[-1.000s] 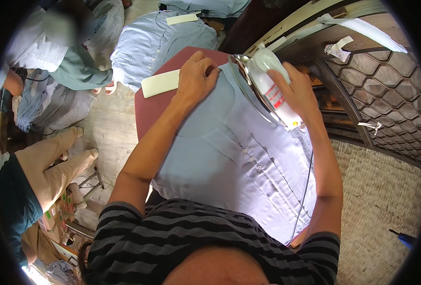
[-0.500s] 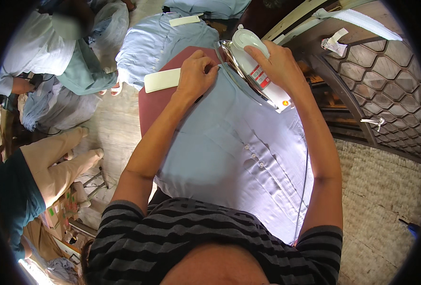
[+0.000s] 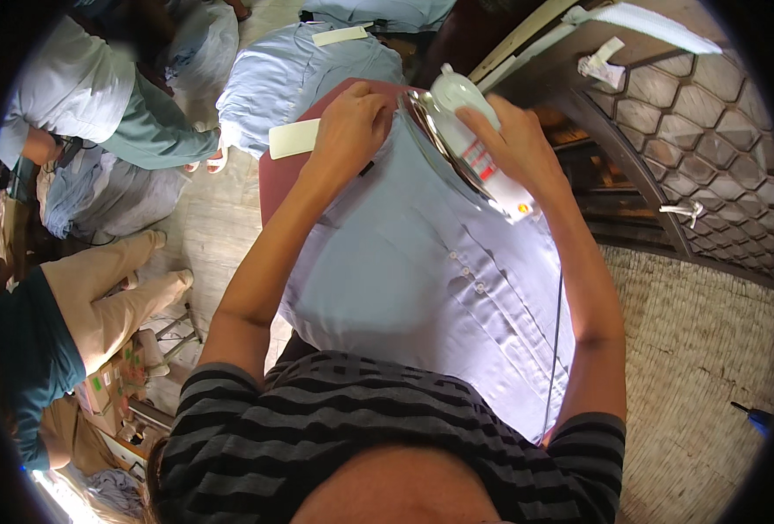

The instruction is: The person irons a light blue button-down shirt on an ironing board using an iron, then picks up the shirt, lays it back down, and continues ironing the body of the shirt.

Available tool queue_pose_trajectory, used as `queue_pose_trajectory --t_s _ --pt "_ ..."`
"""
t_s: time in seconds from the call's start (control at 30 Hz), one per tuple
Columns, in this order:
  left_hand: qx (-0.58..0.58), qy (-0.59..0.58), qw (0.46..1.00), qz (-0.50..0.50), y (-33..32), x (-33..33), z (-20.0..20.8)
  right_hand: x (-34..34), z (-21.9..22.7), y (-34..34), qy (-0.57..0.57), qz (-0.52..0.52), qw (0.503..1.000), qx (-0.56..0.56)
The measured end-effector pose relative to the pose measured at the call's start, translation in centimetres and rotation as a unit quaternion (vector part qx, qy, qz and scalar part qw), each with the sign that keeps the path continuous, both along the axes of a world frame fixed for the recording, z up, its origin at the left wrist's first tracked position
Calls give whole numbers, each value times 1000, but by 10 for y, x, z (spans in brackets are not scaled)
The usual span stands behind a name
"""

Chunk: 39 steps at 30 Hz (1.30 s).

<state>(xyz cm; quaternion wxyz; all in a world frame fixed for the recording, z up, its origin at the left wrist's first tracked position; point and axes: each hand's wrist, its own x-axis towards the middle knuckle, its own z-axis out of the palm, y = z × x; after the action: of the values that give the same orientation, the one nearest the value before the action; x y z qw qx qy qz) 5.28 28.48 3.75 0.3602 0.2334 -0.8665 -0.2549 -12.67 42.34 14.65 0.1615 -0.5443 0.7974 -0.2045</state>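
Note:
A pale blue button-front shirt [image 3: 378, 253] is spread over a maroon-covered ironing board [image 3: 275, 188] in front of me. My right hand [image 3: 514, 144] is wrapped round the handle of a white clothes iron [image 3: 470, 144] at the shirt's far right. The iron's metal soleplate shows along its left side; I cannot tell whether all of it touches the cloth. My left hand [image 3: 350, 127] is closed at the far end of the shirt, thumb and fingers pinching its edge. Beside that hand lies a cream flat strip [image 3: 293, 140] on the maroon cover.
A dark cord [image 3: 554, 349] runs down the shirt's right side. Another pale blue shirt [image 3: 304, 74] with a cream strip lies beyond the board. A metal lattice gate [image 3: 710, 140] stands at right. Two people [image 3: 112, 314] and bagged garments [image 3: 112, 196] are at left.
The iron and my right hand have come slightly nearer to me. My left hand has shifted a little left, still pinching the shirt. The whole view has moved slightly.

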Motion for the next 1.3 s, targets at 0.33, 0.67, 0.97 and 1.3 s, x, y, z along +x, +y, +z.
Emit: queue_pose_trajectory --t_s 0.33,0.67,0.97,1.3 --pt "131 58 972 -185 108 80 46 -7 -14 4 18 28 998 -56" --pt "-224 438 816 -303 61 139 264 6 0 -3 25 -33 999 -5" --pt "-262 436 832 -221 52 233 323 13 0 11 75 -28 996 -32" --pt "-248 410 865 -149 50 248 309 11 -5 -1 60 4 996 -61"
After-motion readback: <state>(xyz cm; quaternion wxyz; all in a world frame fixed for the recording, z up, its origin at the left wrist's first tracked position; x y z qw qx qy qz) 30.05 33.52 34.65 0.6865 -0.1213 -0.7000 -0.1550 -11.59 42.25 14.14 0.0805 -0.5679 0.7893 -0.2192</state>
